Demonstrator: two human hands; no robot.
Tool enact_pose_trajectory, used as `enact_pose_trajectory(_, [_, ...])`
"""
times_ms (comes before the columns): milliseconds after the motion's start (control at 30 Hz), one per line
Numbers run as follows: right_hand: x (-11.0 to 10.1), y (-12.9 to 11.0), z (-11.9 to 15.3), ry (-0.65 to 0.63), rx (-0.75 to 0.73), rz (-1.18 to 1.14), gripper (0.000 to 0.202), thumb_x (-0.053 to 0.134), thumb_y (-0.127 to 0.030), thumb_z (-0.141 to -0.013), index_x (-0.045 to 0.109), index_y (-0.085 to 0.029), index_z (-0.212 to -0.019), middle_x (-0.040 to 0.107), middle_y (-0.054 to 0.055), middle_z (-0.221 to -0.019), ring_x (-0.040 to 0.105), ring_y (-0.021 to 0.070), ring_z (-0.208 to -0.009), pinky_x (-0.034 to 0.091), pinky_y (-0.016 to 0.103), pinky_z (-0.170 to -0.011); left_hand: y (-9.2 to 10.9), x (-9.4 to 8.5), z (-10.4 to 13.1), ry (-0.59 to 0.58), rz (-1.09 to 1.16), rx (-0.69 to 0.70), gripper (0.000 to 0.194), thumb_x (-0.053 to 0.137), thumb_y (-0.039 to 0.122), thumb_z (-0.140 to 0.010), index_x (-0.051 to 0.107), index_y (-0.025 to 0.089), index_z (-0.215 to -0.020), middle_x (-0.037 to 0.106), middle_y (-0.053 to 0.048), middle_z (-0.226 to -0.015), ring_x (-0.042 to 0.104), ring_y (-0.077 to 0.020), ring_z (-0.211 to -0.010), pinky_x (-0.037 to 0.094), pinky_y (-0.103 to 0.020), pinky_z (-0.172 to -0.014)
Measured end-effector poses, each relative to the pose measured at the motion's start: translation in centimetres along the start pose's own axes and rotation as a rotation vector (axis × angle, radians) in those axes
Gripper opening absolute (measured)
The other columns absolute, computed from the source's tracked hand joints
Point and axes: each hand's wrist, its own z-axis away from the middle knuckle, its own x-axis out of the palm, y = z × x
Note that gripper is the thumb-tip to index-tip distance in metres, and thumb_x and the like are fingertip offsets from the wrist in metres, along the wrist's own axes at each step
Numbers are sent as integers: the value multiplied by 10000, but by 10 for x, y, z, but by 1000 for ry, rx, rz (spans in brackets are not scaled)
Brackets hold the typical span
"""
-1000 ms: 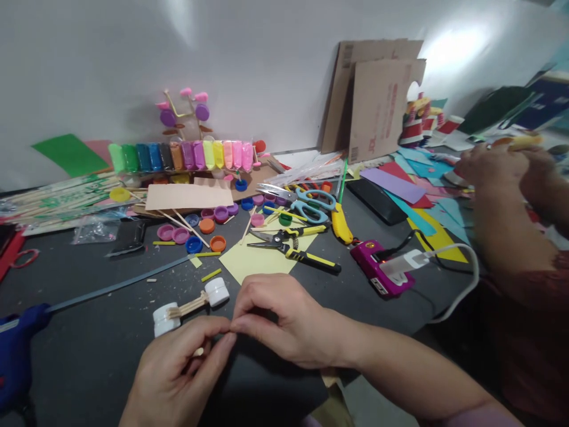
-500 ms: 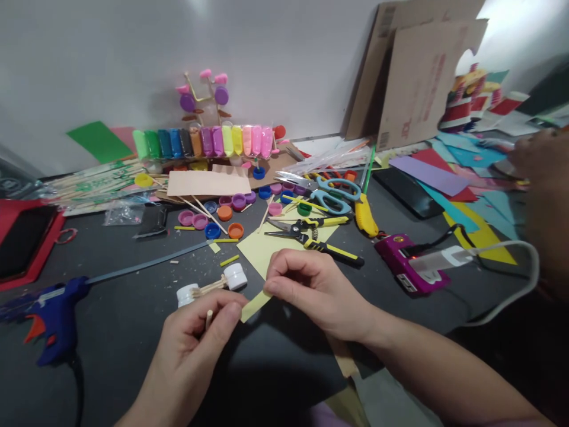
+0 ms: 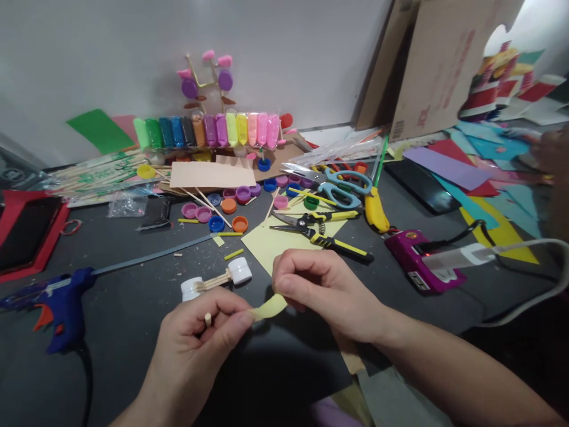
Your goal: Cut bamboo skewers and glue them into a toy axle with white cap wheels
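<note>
A short pale yellow paper strip (image 3: 269,308) stretches between my two hands, bowed slightly upward. My left hand (image 3: 202,344) pinches its left end between thumb and forefinger. A small wooden stick (image 3: 207,319) pokes out of the curled fingers of that same hand. At the strip's right end, my right hand (image 3: 326,293) has thumb and fingers pressed together; the exact contact is partly hidden. Just beyond my left hand lies a pair of white caps (image 3: 240,270) joined by thin wooden sticks (image 3: 214,280).
A glue gun (image 3: 66,308) lies left. Pruning shears (image 3: 320,228) rest on yellow paper (image 3: 258,248), with scissors (image 3: 333,184), a yellow cutter (image 3: 376,210) and bottle caps (image 3: 216,223) behind. At right are a purple device (image 3: 422,267) with cables and another person's blurred arm (image 3: 553,184).
The strip has swung from a downward slant to a flatter, bowed shape, and more of its right end shows. The view has shifted slightly, so the table items sit a little differently.
</note>
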Motion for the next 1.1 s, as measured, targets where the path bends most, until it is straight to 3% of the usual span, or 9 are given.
enact_pose_trajectory(133, [2,3,0,-97,-26,-52,309,826,-370,-738,665,-137,-864,566,-28,-724,473,83,-597,392,221,-562,-10,-4,-4,-121,168,9,344,705,417,-788,608,179,-561,371,59,-510,277,-86,-489,242,-210,-457])
enact_pose_trajectory(233, [5,7,0,-119,-91,24,277,830,-332,-736,669,-142,-857,557,-19,-759,476,91,-621,402,231,-575,-16,-4,-7,-160,208,16,375,680,436,-824,610,172,-567,374,57,-509,274,-87,-493,250,-203,-452])
enact_pose_trajectory(433, [9,8,1,-49,-112,101,94,667,-243,-844,662,-150,-858,610,24,-815,541,134,-725,433,267,-651,-14,-2,-5,-99,-105,266,256,615,283,-872,724,187,-662,493,40,-504,377,-90,-475,311,-196,-458])
enact_pose_trajectory(567, [8,4,1,-13,-161,200,109,583,-175,-877,683,-153,-841,635,37,-824,566,140,-741,447,268,-668,-10,-3,-3,-103,-268,462,230,577,235,-887,755,208,-743,584,31,-537,465,-99,-467,359,-203,-471])
enact_pose_trajectory(700, [3,1,2,2,-263,318,141,552,-157,-904,661,-151,-814,624,31,-781,549,132,-710,443,259,-662,-16,-6,-3,-69,-181,362,302,544,262,-913,673,200,-647,473,38,-501,420,-100,-460,338,-203,-443])
enact_pose_trajectory(800, [1,-2,4,-52,-318,473,181,499,-134,-915,610,-151,-772,585,15,-737,509,112,-659,411,241,-628,-23,-7,-1,-10,-60,445,54,685,270,-836,658,224,-830,434,70,-554,402,-90,-470,338,-193,-447])
enact_pose_trajectory(933, [1,-4,5,-126,-316,731,223,474,-95,-889,520,-172,-685,487,-22,-659,432,101,-606,334,238,-581,-28,-7,4,114,-262,750,564,846,240,-690,595,278,-1194,449,102,-601,440,-74,-467,385,-190,-485])
enact_pose_trajectory(1000, [2,-3,5,-177,-311,824,242,476,-108,-899,512,-175,-669,479,-23,-650,433,106,-610,322,243,-586,-26,-6,4,35,-424,796,568,837,294,-702,596,268,-1216,491,88,-617,476,-83,-472,409,-189,-476])
enact_pose_trajectory(1100, [3,-2,5,-233,-298,905,260,494,-143,-919,528,-173,-663,504,-17,-656,453,109,-617,321,247,-593,-19,-3,4,-36,-467,716,475,773,405,-748,608,231,-1158,502,67,-606,475,-107,-479,409,-211,-459])
